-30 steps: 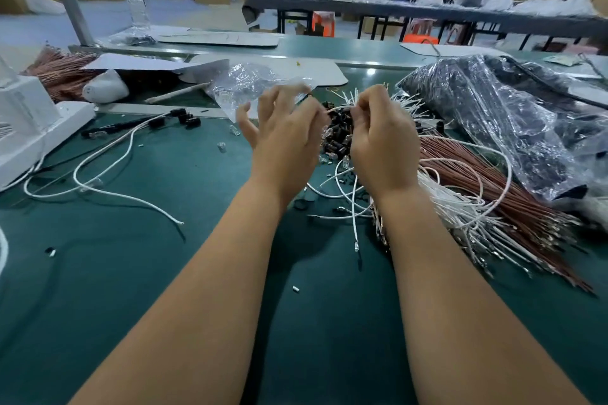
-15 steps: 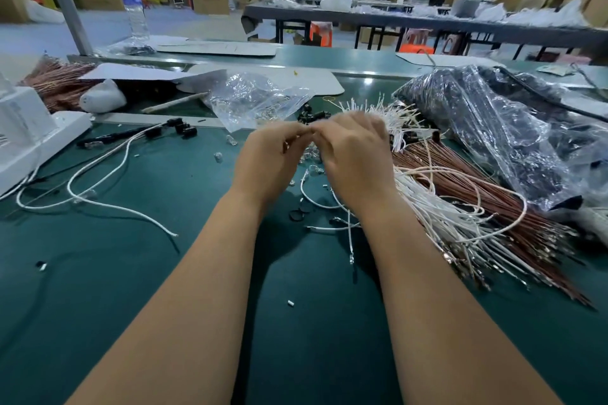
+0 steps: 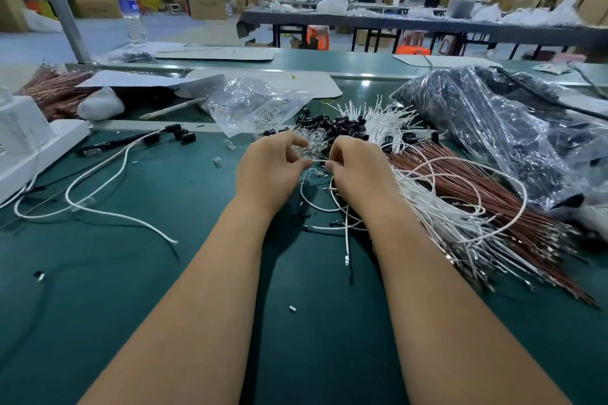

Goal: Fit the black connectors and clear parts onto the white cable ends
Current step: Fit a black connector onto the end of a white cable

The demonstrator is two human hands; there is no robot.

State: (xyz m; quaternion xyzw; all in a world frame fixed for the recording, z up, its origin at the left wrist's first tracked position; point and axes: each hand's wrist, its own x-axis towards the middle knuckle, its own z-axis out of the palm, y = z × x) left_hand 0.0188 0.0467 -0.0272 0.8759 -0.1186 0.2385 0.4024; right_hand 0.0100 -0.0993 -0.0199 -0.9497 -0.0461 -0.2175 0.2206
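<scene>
My left hand and my right hand meet above the green mat, and both pinch one thin white cable that spans the small gap between their fingertips. Its loose length loops down below my right hand. Just beyond my fingers lies a heap of small clear parts, and behind it a pile of black connectors. A fan of white cables spreads to the right of that pile. What my fingertips hold besides the cable is hidden.
A thick bundle of white and brown wires lies right of my right arm. A clear bag sits behind the parts, a large bag of black pieces at the right. One long white cable and a white box lie left.
Both hands came down from in front of me to just above the mat. They first closed together, then drew slightly apart with the white cable stretched between them.
</scene>
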